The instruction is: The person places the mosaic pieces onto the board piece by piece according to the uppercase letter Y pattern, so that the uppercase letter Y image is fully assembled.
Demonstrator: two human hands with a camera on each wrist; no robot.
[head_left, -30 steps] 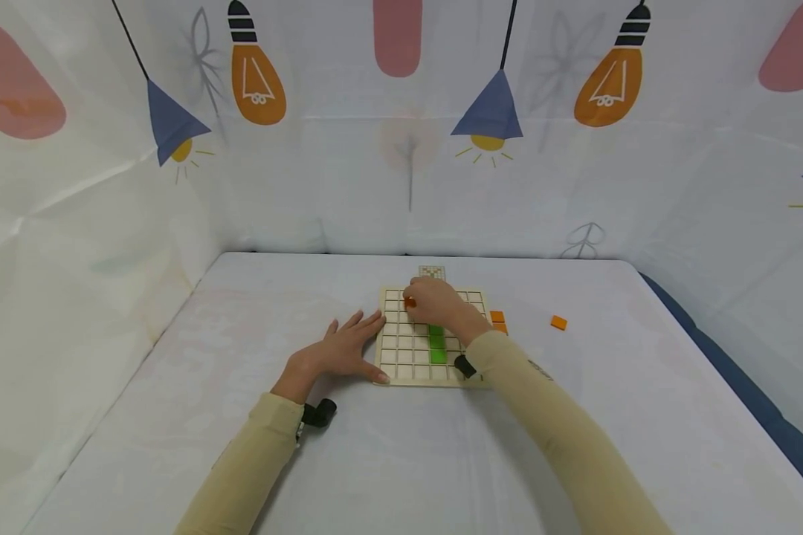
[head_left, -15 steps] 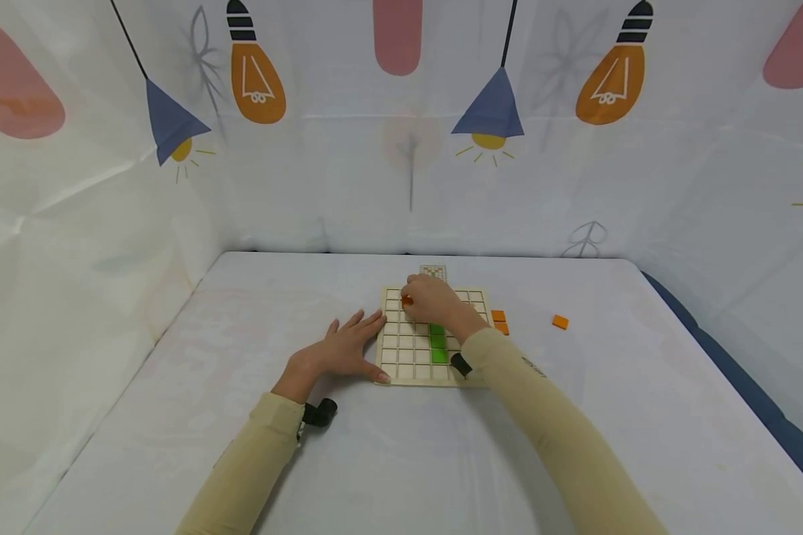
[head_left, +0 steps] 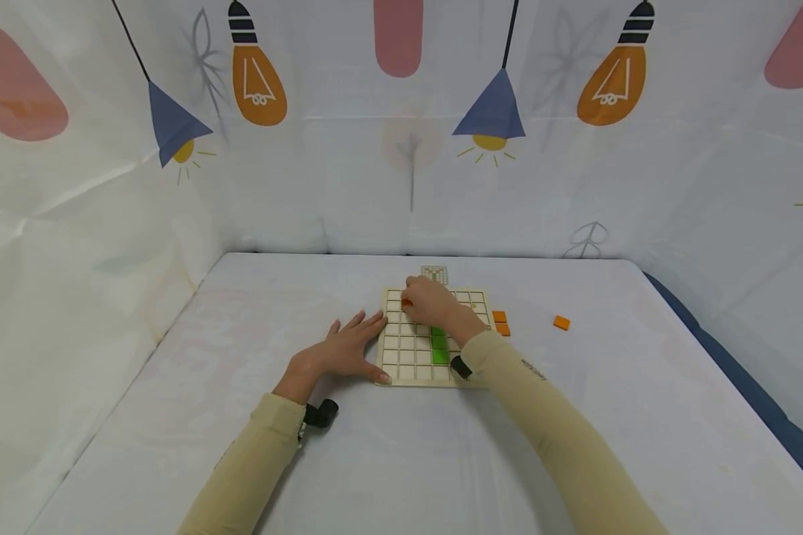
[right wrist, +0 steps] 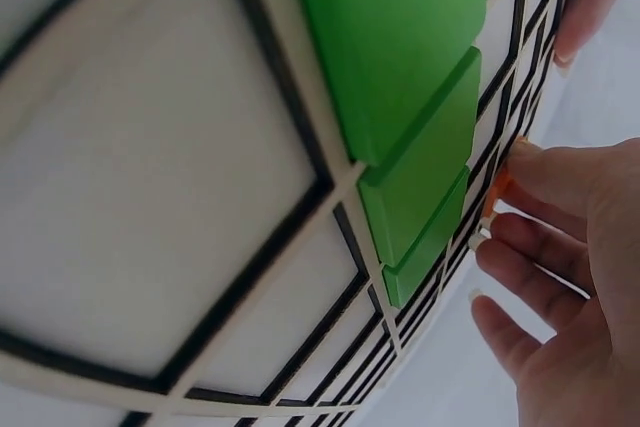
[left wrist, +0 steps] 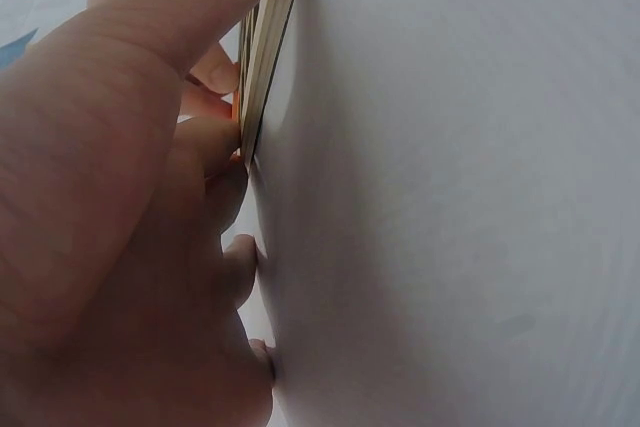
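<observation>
A pale wooden grid board (head_left: 398, 369) lies on the table. My right hand (head_left: 435, 305) pinches an orange tile (head_left: 406, 303) over the cells at the board's far left; in the right wrist view this orange tile (right wrist: 498, 187) is between thumb and fingers, near the grid bars. Whether it is fully seated in a cell cannot be seen. Several green tiles (right wrist: 425, 172) fill a column of cells at the middle, partly under my right wrist in the head view. With fingers spread, my left hand (head_left: 337, 352) rests beside the board, thumb and fingertips touching its left edge.
Two orange tiles (head_left: 500, 316) lie against the board's right side. Another orange tile (head_left: 561, 322) lies farther right on the white table (head_left: 294, 297). A small patterned card (head_left: 435, 272) sits behind the board. A white printed sheet (head_left: 348, 186) hangs behind the table.
My right hand has shifted very slightly left over the same cells, still pinching the orange tile. The left hand keeps its place at the board's edge.
</observation>
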